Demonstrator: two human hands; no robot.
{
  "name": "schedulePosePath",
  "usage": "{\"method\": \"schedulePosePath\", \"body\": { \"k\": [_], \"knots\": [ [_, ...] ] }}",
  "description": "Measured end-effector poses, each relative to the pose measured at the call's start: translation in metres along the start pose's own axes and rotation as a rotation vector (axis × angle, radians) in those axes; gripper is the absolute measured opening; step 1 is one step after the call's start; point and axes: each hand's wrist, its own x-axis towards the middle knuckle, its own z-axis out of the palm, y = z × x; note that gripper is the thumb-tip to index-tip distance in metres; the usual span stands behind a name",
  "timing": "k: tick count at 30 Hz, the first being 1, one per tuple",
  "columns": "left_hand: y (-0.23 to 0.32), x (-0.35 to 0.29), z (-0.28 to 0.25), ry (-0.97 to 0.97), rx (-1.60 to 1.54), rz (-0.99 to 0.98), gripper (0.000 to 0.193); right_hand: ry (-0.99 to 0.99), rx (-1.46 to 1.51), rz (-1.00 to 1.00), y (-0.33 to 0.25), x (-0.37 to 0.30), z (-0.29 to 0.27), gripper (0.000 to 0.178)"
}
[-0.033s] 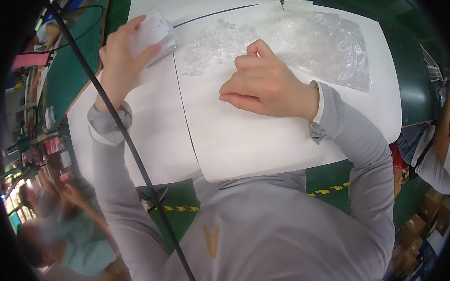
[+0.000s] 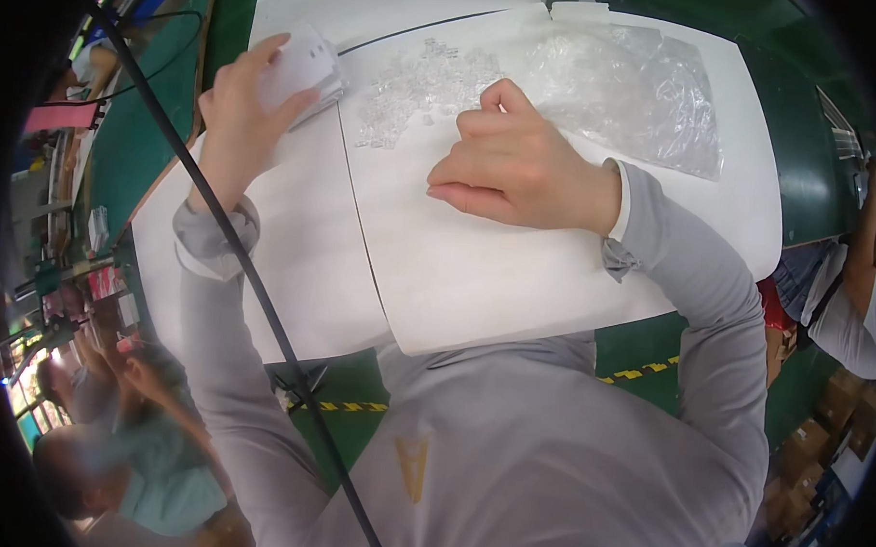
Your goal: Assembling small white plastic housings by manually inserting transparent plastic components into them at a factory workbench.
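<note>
At the far left of the white work surface, my left hand (image 2: 243, 117) is wrapped around a white rectangular piece (image 2: 305, 64) with small dark holes near one corner. More white pieces seem to be stacked beneath it. My right hand (image 2: 519, 161) is closed, fingers curled and thumb against the index finger, over the middle of the surface. Whatever its fingers hold, if anything, is hidden. Just beyond it lies a loose spread of small clear plastic parts (image 2: 427, 77). To their right rests a crinkled clear plastic bag (image 2: 637, 92).
White sheets (image 2: 515, 286) cover the table, with a dark seam running between them. A black cable (image 2: 209, 193) crosses the left of the view. A person in a light green top (image 2: 170, 481) sits at lower left; another person's arm (image 2: 858, 259) shows at right, above cardboard boxes (image 2: 808, 446).
My left hand and the white piece have shifted very slightly to the right. My right hand keeps its place and its curled shape.
</note>
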Motion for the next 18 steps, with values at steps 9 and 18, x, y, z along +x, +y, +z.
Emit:
{"method": "schedulePosePath", "body": {
  "k": [9,18],
  "knots": [
    [-0.056,-0.022,-0.026,0.131,-0.135,-0.300,0.044,0.015,-0.006,-0.033,0.000,0.001,0.000,0.012],
    [-0.104,-0.070,-0.019,-0.056,-0.015,-0.416,0.033,0.009,-0.189,0.278,0.008,-0.003,-0.003,0.008]
  ]
}}
